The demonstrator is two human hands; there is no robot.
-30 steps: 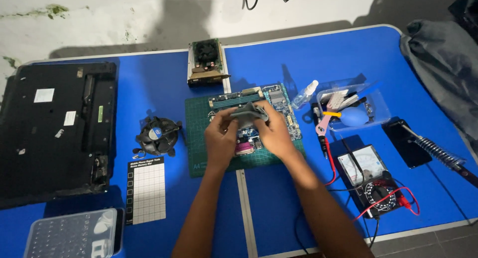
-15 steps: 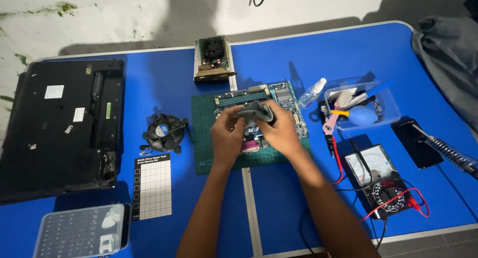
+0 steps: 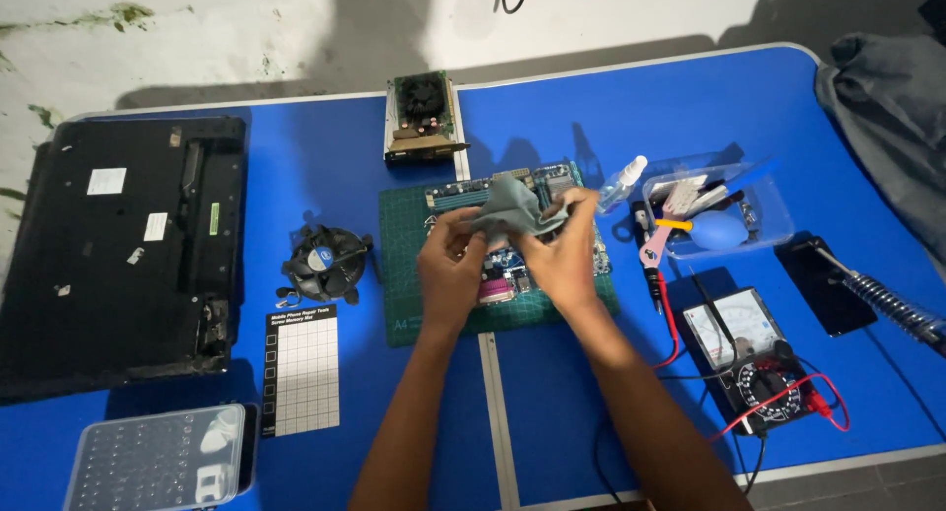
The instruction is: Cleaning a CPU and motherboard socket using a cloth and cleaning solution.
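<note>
— What have the hands got hold of?

— Both pinch one grey cloth [image 3: 507, 207]. The left hand [image 3: 451, 267] has its fingers closed on the cloth's left end, thumb on top. The right hand [image 3: 560, 255] is curled tight around the right end, fingertips pressed into the fabric. Neither hand is spread; both are closed on the cloth.

— How does the cloth look?

— Crumpled and bunched, a dull grey-green, with one loose corner standing up between the hands. It is held just above the circuit board [image 3: 512, 265], and I cannot tell whether it touches the board.

— Where is that on the table?

— Near the middle of the blue table [image 3: 552, 393], closer to the far edge than the near one. The board lies on a green cutting mat [image 3: 404, 274] that straddles the table's centre seam.

— What sits around it?

— A cooling fan [image 3: 325, 263] just left of the mat, a black laptop [image 3: 118, 255] turned underside up by the left edge, and a graphics card [image 3: 426, 115] at the far edge. To the right are a clear tray of tools [image 3: 769, 220] and an analogue multimeter [image 3: 739, 348] with red leads.
</note>
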